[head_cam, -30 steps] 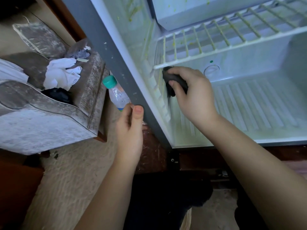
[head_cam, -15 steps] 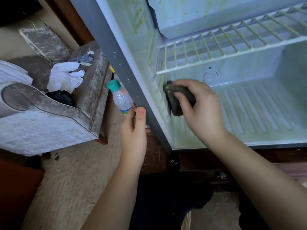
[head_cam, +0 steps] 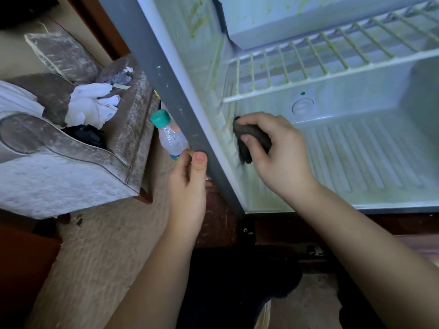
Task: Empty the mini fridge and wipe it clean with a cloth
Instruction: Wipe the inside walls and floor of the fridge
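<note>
The mini fridge [head_cam: 166, 74] stands open, its white inside streaked with green stains. A wire shelf [head_cam: 332, 60] crosses the upper part, and the ribbed floor [head_cam: 356, 157] below holds nothing. My right hand [head_cam: 280, 157] grips a dark cloth [head_cam: 251, 138] and presses it against the lower left inner wall. My left hand [head_cam: 190, 184] holds the fridge's grey left edge, thumb on the front face and fingers behind it.
A plastic water bottle [head_cam: 169, 136] with a teal cap stands on the floor just left of the fridge. A worn grey armchair [head_cam: 61, 172] with white and dark clothes [head_cam: 90, 108] sits further left. Beige carpet [head_cam: 95, 257] lies below.
My right hand has slid the cloth down the left inner wall from just under the shelf. The left hand keeps its hold on the fridge edge.
</note>
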A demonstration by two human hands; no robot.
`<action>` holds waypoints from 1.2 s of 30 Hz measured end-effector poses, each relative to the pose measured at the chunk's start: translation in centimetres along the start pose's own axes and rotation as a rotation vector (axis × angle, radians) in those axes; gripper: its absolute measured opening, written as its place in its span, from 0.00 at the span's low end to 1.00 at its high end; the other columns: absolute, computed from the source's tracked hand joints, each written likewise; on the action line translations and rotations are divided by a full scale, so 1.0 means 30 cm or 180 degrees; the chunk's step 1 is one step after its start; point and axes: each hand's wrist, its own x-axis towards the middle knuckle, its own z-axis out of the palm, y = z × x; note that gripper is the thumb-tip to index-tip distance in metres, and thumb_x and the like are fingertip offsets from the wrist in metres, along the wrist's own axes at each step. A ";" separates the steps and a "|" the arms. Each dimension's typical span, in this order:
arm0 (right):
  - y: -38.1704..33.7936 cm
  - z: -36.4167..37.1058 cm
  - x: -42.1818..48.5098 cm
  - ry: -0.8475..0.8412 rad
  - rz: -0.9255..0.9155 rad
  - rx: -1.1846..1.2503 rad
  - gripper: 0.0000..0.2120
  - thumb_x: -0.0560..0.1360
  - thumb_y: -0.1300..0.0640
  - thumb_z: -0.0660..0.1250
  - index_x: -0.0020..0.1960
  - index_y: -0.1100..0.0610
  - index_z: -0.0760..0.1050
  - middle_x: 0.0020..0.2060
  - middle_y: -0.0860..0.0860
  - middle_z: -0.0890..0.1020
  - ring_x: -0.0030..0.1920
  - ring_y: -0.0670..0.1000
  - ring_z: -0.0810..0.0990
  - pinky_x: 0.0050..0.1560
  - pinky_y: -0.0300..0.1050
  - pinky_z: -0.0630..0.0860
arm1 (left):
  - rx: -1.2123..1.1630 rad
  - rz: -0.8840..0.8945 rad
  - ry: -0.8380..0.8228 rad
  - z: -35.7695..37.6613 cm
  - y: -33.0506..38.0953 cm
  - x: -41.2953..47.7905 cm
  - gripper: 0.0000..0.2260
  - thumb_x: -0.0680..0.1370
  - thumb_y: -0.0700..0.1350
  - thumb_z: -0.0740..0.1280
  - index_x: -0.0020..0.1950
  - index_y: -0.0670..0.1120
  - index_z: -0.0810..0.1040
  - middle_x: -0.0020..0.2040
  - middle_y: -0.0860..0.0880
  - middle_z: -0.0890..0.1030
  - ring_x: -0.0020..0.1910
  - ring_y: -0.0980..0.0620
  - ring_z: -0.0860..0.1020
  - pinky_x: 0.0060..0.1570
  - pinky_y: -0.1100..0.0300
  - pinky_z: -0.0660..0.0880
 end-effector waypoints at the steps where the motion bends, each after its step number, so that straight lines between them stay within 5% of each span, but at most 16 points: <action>1: -0.010 -0.020 -0.017 -0.0101 -0.0134 0.0011 0.12 0.71 0.65 0.67 0.53 0.56 0.80 0.46 0.44 0.81 0.47 0.51 0.77 0.49 0.37 0.70 | 0.0014 0.0004 0.0010 0.000 -0.001 0.000 0.21 0.72 0.69 0.61 0.48 0.54 0.78 0.48 0.53 0.83 0.53 0.44 0.80 0.55 0.33 0.73; 5: -0.028 -0.068 -0.055 -0.0322 -0.0463 0.0102 0.11 0.71 0.66 0.69 0.52 0.56 0.81 0.49 0.47 0.83 0.47 0.51 0.79 0.51 0.41 0.73 | 0.0107 0.0020 0.0022 0.004 0.004 -0.009 0.23 0.72 0.71 0.60 0.49 0.53 0.78 0.50 0.46 0.83 0.54 0.40 0.79 0.54 0.33 0.73; 10: -0.025 0.009 -0.042 0.0309 -0.0118 -0.0166 0.12 0.70 0.67 0.67 0.50 0.55 0.82 0.46 0.46 0.84 0.43 0.52 0.79 0.46 0.42 0.73 | 0.0144 -0.0052 0.0034 0.008 0.014 -0.017 0.28 0.71 0.73 0.60 0.54 0.52 0.79 0.54 0.49 0.83 0.57 0.46 0.80 0.57 0.36 0.75; 14: 0.037 0.065 0.076 0.0543 -0.0152 -0.0547 0.12 0.70 0.67 0.66 0.49 0.55 0.83 0.44 0.48 0.85 0.41 0.57 0.78 0.40 0.46 0.71 | 0.0162 -0.0048 0.0108 0.016 0.016 -0.012 0.16 0.72 0.68 0.58 0.48 0.62 0.80 0.47 0.59 0.83 0.53 0.50 0.80 0.49 0.45 0.79; 19: 0.086 0.099 0.179 0.0632 -0.0017 -0.1065 0.09 0.70 0.64 0.68 0.47 0.56 0.84 0.38 0.55 0.84 0.41 0.61 0.79 0.33 0.46 0.72 | 0.0142 0.0077 0.0065 0.010 0.002 -0.004 0.18 0.71 0.74 0.59 0.50 0.66 0.80 0.52 0.56 0.83 0.57 0.47 0.79 0.57 0.34 0.74; 25: 0.075 0.088 0.192 0.0231 0.0505 -0.1182 0.12 0.78 0.58 0.61 0.56 0.52 0.81 0.48 0.55 0.83 0.52 0.60 0.78 0.39 0.45 0.64 | 0.0075 -0.0025 0.0005 0.006 0.002 -0.005 0.20 0.72 0.71 0.59 0.51 0.62 0.80 0.51 0.56 0.82 0.55 0.50 0.80 0.53 0.37 0.77; 29: 0.084 0.057 0.122 -0.0187 0.0349 -0.0919 0.12 0.75 0.59 0.63 0.55 0.51 0.81 0.49 0.51 0.84 0.52 0.58 0.79 0.46 0.49 0.75 | 0.0102 -0.0009 -0.0006 0.005 0.007 -0.005 0.19 0.73 0.68 0.58 0.52 0.59 0.78 0.51 0.56 0.82 0.52 0.54 0.80 0.48 0.43 0.79; 36: 0.114 0.022 0.025 -0.0861 0.0800 -0.0883 0.11 0.75 0.58 0.64 0.55 0.50 0.81 0.48 0.52 0.84 0.51 0.56 0.81 0.47 0.50 0.78 | 0.0069 -0.0053 -0.0038 0.005 0.011 -0.011 0.17 0.72 0.66 0.57 0.49 0.57 0.77 0.46 0.58 0.81 0.48 0.57 0.81 0.40 0.56 0.80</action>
